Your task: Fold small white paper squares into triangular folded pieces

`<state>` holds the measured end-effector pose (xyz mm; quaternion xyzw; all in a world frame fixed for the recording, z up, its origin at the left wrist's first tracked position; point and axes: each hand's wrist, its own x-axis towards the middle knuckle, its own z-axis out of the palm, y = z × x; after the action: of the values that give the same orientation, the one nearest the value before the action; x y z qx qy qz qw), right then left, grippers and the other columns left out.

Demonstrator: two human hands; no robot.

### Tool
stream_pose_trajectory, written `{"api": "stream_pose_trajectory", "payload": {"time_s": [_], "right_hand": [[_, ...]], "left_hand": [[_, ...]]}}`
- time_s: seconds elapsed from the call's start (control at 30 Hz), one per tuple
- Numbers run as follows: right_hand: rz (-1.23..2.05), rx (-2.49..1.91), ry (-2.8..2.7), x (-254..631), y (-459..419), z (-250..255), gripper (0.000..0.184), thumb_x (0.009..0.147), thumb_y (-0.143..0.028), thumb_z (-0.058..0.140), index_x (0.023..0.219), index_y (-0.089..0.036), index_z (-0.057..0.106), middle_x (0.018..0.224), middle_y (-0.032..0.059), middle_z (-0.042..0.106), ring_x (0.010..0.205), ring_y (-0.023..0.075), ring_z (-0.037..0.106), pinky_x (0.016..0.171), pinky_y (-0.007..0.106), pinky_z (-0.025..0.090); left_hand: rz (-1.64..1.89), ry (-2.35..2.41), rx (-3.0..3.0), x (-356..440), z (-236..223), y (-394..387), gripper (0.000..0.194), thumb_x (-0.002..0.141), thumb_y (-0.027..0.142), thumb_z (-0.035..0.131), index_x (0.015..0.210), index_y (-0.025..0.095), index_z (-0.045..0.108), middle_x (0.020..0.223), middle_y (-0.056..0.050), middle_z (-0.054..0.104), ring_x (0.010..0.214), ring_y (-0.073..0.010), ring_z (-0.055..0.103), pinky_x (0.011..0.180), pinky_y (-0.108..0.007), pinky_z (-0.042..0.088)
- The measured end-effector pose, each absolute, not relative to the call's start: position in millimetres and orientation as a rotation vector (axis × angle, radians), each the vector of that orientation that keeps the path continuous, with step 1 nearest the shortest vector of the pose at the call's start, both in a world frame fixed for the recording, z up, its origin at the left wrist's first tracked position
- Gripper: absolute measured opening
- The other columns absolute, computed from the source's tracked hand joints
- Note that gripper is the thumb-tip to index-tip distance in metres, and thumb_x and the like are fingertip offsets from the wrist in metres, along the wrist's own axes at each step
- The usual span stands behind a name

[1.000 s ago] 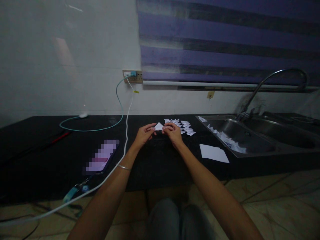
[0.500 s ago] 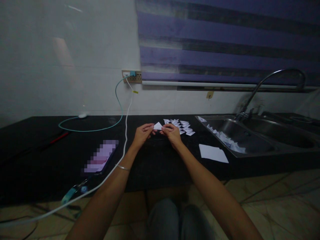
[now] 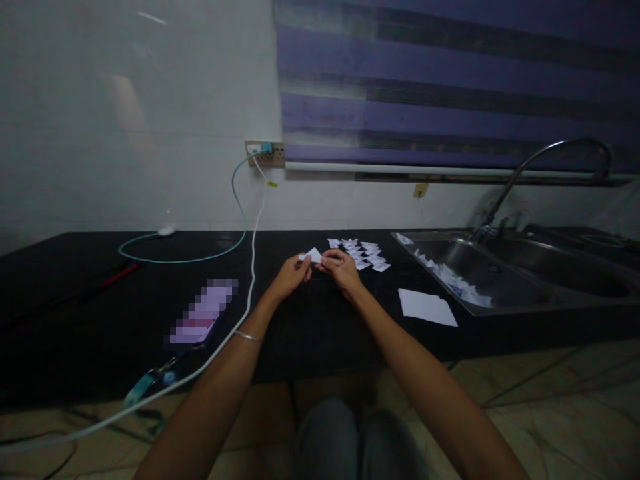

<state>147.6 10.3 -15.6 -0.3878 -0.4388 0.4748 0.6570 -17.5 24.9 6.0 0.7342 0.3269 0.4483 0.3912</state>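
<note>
A small white folded paper triangle [image 3: 314, 255] is pinched between my two hands above the dark counter, its point facing up and away. My left hand [image 3: 291, 275] grips its left side with thumb and fingers. On its right side, the fingers of my right hand [image 3: 341, 268] are closed, hiding that corner. Just beyond my right hand lie several similar folded paper pieces [image 3: 370, 252] in rows. A stack of white paper sheets [image 3: 427, 307] rests farther right on the counter.
A steel sink [image 3: 520, 277] with a curved faucet [image 3: 520, 167] stands at the right; more folded papers [image 3: 453, 279] lie along its left edge. At the left are a phone [image 3: 203, 313], its screen blurred out, and a white cable [image 3: 253, 267] crossing near my left forearm.
The paper triangle has shifted slightly down and left and tilted between my fingers. My left thumb has moved along its lower edge; the right hand has barely moved.
</note>
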Motion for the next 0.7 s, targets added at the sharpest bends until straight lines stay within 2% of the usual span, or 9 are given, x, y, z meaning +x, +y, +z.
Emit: {"api": "stream_pose_trajectory", "payload": {"time_s": [0.17, 0.37, 0.53, 0.7], "right_hand": [[1.081, -0.899, -1.012, 148.1, 6.7, -14.1, 0.039, 0.057, -0.037, 0.090, 0.084, -0.018, 0.069, 0.068, 0.0006, 0.075, 0.066, 0.0166, 0.073, 0.074, 0.029, 0.060], [1.114, -0.909, -1.084, 145.0, 4.1, -12.4, 0.043, 0.056, -0.039, 0.091, 0.085, -0.018, 0.069, 0.071, 0.0011, 0.076, 0.062, 0.0145, 0.069, 0.069, 0.028, 0.056], [0.994, -0.959, -1.156, 146.3, 4.6, -11.9, 0.040, 0.054, -0.042, 0.091, 0.077, -0.019, 0.068, 0.066, 0.0009, 0.074, 0.058, 0.0155, 0.067, 0.064, 0.029, 0.054], [0.933, -1.006, -1.144, 149.0, 3.2, -8.8, 0.042, 0.053, -0.045, 0.092, 0.073, -0.020, 0.065, 0.059, 0.0026, 0.072, 0.053, 0.0177, 0.067, 0.056, 0.028, 0.051]], "left_hand": [[1.180, 0.823, 1.959, -21.0, -0.8, 32.3, 0.056, 0.098, 0.059, 0.046, 0.059, 0.019, 0.053, 0.053, 0.001, 0.052, 0.051, -0.0115, 0.045, 0.058, -0.025, 0.038], [1.132, 0.773, 2.049, -23.1, -9.5, 38.2, 0.051, 0.098, 0.058, 0.046, 0.066, 0.019, 0.054, 0.059, 0.000, 0.054, 0.055, -0.0124, 0.047, 0.058, -0.025, 0.037], [1.120, 0.810, 2.032, -19.6, -7.7, 35.0, 0.049, 0.096, 0.055, 0.050, 0.064, 0.019, 0.053, 0.057, 0.001, 0.053, 0.054, -0.0120, 0.047, 0.057, -0.024, 0.037], [1.094, 0.793, 1.909, -16.2, -5.2, 34.2, 0.057, 0.091, 0.069, 0.051, 0.064, 0.020, 0.054, 0.054, 0.001, 0.054, 0.050, -0.0118, 0.047, 0.053, -0.024, 0.038]]}}
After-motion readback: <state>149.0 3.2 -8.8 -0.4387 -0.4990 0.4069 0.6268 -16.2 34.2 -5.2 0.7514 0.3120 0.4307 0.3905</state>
